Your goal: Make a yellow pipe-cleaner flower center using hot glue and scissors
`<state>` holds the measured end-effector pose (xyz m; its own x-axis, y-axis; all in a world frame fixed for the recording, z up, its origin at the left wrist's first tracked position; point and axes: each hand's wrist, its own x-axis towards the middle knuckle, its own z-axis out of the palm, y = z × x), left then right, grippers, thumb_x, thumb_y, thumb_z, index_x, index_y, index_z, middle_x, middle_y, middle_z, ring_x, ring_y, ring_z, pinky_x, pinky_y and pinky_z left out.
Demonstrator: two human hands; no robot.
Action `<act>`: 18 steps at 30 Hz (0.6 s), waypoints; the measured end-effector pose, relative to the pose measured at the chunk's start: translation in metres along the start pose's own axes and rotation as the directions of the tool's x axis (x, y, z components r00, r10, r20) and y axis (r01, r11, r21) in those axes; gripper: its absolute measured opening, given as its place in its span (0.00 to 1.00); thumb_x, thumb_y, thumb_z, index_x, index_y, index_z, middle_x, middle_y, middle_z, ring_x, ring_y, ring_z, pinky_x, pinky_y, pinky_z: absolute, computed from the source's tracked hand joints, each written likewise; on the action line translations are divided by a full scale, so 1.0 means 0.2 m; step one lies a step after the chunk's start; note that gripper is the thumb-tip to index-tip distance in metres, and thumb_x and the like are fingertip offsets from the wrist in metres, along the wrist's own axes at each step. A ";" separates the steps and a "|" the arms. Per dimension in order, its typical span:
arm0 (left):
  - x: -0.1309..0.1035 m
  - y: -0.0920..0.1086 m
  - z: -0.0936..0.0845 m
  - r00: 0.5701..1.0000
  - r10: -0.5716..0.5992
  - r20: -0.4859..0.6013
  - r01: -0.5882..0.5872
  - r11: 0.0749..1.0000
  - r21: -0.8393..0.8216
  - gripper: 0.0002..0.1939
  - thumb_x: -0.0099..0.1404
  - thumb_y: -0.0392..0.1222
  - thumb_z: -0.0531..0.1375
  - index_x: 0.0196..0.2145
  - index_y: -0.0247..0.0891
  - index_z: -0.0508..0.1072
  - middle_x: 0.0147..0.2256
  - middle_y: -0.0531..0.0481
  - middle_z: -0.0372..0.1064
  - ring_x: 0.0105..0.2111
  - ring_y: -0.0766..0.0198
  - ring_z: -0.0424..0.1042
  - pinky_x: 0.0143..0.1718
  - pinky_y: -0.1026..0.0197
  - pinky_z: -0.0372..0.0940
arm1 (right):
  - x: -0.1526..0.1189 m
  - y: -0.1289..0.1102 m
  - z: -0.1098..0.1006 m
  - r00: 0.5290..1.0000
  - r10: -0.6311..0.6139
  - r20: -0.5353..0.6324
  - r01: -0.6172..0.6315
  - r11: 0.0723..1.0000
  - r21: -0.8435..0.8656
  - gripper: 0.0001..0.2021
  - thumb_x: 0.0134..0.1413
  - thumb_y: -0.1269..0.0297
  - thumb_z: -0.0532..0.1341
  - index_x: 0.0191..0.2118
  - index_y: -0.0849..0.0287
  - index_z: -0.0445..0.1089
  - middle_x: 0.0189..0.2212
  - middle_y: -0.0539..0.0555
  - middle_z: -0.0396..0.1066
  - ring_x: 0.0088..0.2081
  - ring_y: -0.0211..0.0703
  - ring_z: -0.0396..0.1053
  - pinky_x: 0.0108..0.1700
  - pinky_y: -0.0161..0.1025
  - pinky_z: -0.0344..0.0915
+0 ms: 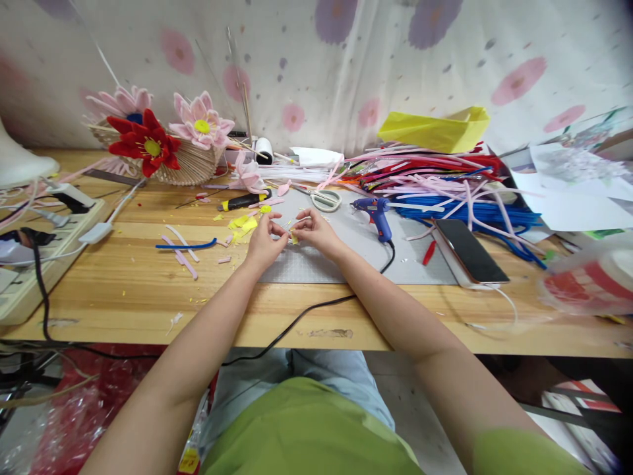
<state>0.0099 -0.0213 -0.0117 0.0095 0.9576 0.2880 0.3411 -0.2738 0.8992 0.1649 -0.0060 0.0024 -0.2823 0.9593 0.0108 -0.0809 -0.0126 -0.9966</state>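
Above the grey mat (321, 267), my two hands come close together at the fingertips. My right hand (316, 232) is closed in a pinch on a small yellow piece (295, 239), perhaps paper or felt. Beside it my left hand (267, 243) is also pinched closed; what lies between its fingers is too small to make out. Yellow scraps (242, 225) are scattered just left of my left hand. Behind my hands lie scissors (326, 200) with pale handles, and a blue glue gun (376, 214) rests to the right.
Pipe cleaners (465, 210) in several colours are heaped at the back right, near a phone (472, 251). Fuzzy flowers (151, 146) stand at the back left. A power strip (49, 254) sits at left. The glue gun's black cord (297, 323) crosses the table's front edge.
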 end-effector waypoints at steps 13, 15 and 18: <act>0.00 0.01 0.00 0.997 -0.067 0.035 0.069 0.996 -0.064 0.24 0.50 0.37 0.62 0.45 0.40 0.61 0.29 0.56 0.70 0.30 0.67 0.72 0.31 0.63 0.66 | 0.01 0.02 -0.01 1.000 -0.021 0.000 0.021 1.000 -0.003 0.19 0.35 0.67 0.64 0.35 0.56 0.56 0.24 0.42 0.70 0.25 0.33 0.68 0.31 0.35 0.65; 0.00 0.02 0.00 0.996 -0.083 0.039 0.086 0.993 -0.081 0.24 0.50 0.37 0.62 0.45 0.41 0.60 0.30 0.55 0.70 0.31 0.67 0.72 0.31 0.63 0.67 | 0.01 0.01 -0.01 1.000 -0.018 0.002 0.018 1.000 -0.007 0.19 0.35 0.67 0.64 0.35 0.56 0.56 0.24 0.42 0.70 0.26 0.33 0.68 0.31 0.35 0.65; 0.00 0.03 0.00 0.995 -0.093 0.047 0.098 0.989 -0.107 0.26 0.49 0.39 0.63 0.45 0.40 0.60 0.30 0.55 0.71 0.30 0.67 0.72 0.30 0.64 0.67 | 0.01 0.01 -0.01 1.000 -0.023 -0.003 0.023 1.000 -0.018 0.18 0.35 0.68 0.64 0.35 0.56 0.56 0.24 0.42 0.70 0.25 0.33 0.68 0.31 0.35 0.65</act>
<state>0.0121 -0.0226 -0.0065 0.0219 0.9821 0.1870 0.2381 -0.1867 0.9531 0.1655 -0.0029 -0.0006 -0.2775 0.9601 0.0331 -0.0700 0.0142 -0.9974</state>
